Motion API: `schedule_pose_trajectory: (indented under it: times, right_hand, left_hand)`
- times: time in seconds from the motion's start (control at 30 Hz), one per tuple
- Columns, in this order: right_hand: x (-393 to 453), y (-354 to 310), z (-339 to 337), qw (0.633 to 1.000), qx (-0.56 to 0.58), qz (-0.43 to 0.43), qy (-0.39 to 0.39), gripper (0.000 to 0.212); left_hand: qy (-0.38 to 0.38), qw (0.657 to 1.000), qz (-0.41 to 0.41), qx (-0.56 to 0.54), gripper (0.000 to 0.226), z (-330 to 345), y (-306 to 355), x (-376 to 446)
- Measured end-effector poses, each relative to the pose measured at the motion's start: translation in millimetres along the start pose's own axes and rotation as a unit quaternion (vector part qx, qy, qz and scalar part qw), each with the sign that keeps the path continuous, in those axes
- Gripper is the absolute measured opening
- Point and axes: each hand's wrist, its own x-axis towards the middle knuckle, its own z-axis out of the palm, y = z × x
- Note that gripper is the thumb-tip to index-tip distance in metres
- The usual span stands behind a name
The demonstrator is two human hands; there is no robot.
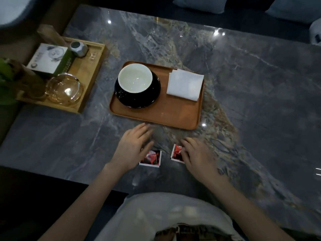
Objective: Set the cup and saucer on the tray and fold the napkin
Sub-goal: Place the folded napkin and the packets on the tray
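Marble table (243, 80): cup (135, 78) on saucer (139, 100) at tray (156, 117) left end, folded napkin (185, 86) right; left hand (133, 146) spread flat, right hand (196, 155) fingering a packet (176, 153), perhaps for serving.

On the grey marbled stone worktop (243, 84) there are two trays: one rounded brown wooden tray (156, 115) and one pale square-edged wooden tray (90, 66). The brown tray carries one white-lined cup (135, 78), one glossy black saucer (139, 100) and one folded white napkin (185, 84); the pale tray carries one white and green box (47, 58), one clear glass dish (65, 89) and one small grey faceted object (79, 48). Two red and black sachets, left (152, 158) and right (177, 153), lie near two bare hands, left (132, 146) and right (197, 156).
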Motion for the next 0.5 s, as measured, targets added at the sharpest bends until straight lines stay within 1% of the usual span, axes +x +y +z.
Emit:
schedule_pose_trajectory:
  times: [0.1,0.17,0.23,0.4,0.5]
  right_hand:
    - [-13.0,0.4,7.9,0.996,-0.083,-0.003,-0.014,0.049]
    - [-15.4,0.2,9.8,0.996,-0.094,-0.006,0.0,0.047]
    - [-15.8,0.5,11.4,0.996,-0.083,-0.017,0.015,0.044]
    - [-15.3,1.5,10.7,0.998,-0.018,-0.026,0.052,0.039]
    - [-13.2,1.8,7.6,0.998,0.011,-0.026,0.05,0.039]
  left_hand:
    - [-0.038,0.999,-0.007,0.018,0.055,15.3,-3.0,-20.9]
    - [-0.047,0.998,-0.005,0.031,0.055,22.0,-2.8,-30.6]
    - [-0.049,0.998,-0.001,0.033,0.054,26.5,-3.0,-36.7]
    - [-0.022,1.0,0.007,0.008,0.049,28.6,-2.9,-36.5]
    - [-0.012,0.999,-0.008,-0.029,0.04,28.4,-1.7,-33.4]
